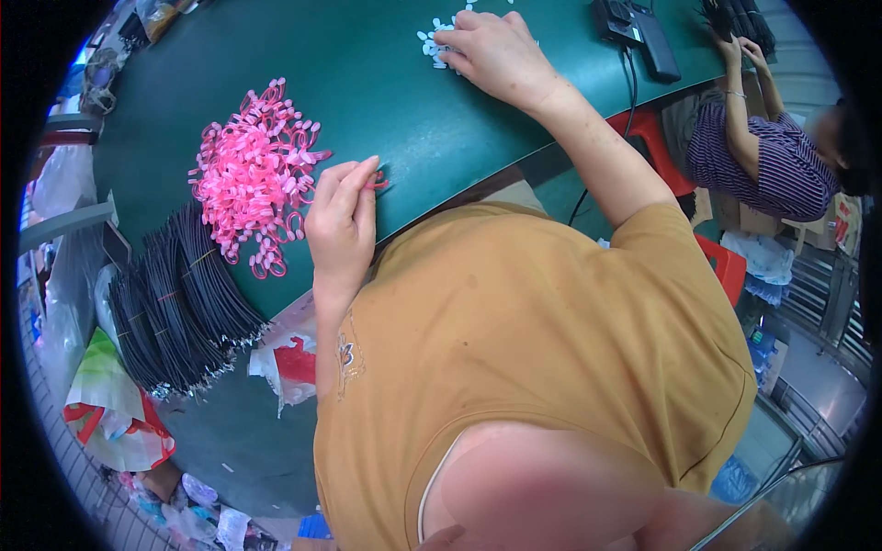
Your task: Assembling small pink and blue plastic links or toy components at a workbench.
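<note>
My left hand (342,225) is closed in a pinch near the table's front edge, holding a small red-pink loop (379,182) whose end sticks out past the fingertips. Just left of it lies a heap of pink loops (248,170) with pale oval tabs. Farther away, my right hand (501,60) reaches over a scatter of small white oval pieces (428,46). Its thumb and forefinger are apart and touch down among the pieces; nothing shows gripped between them, and the other fingers are curled.
Bundles of black cords (175,294) lie at the left table edge. A black device (634,32) with a cable sits at the far right of the green table (404,119). A person in a striped shirt (758,161) handles black strands beyond red stools (648,147).
</note>
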Available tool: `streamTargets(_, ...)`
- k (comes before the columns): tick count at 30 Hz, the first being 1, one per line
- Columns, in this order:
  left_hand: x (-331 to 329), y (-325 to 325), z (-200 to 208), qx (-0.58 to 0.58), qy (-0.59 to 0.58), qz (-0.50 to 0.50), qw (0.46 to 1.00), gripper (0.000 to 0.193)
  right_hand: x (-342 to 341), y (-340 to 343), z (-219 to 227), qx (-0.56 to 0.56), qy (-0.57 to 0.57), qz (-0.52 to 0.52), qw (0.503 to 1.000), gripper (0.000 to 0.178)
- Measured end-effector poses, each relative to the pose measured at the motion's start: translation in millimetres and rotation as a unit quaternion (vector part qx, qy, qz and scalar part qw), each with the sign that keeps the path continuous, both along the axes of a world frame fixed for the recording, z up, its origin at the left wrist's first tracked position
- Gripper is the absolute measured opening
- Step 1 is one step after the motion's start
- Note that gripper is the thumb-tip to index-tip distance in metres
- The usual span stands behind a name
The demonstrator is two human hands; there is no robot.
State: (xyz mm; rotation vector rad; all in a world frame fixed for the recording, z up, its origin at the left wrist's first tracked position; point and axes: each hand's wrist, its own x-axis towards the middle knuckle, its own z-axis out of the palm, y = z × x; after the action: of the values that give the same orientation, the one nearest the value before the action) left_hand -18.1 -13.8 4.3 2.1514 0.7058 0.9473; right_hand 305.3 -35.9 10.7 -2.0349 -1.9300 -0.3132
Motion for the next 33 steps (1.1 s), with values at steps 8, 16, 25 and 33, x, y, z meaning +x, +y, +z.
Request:
streamTargets(8,-1,-2,2,-0.022,0.015,-0.004,1.0,0.024,-15,-5,26,0.049,0.115,0.121,0.985,0.018)
streamTargets(16,-1,0,4,0.063,0.069,-0.004,0.996,0.021,-56,-14,6,-0.139,0.161,0.231,0.949,0.025)
streamTargets(25,-3,0,0,0.059,0.063,-0.004,0.996,0.021,-50,-15,16,-0.126,0.184,0.156,0.962,0.024)
streamTargets(33,-1,0,0,0.048,0.06,0.006,0.997,0.021,-20,-22,19,-0.082,0.146,0.111,0.98,0.022)
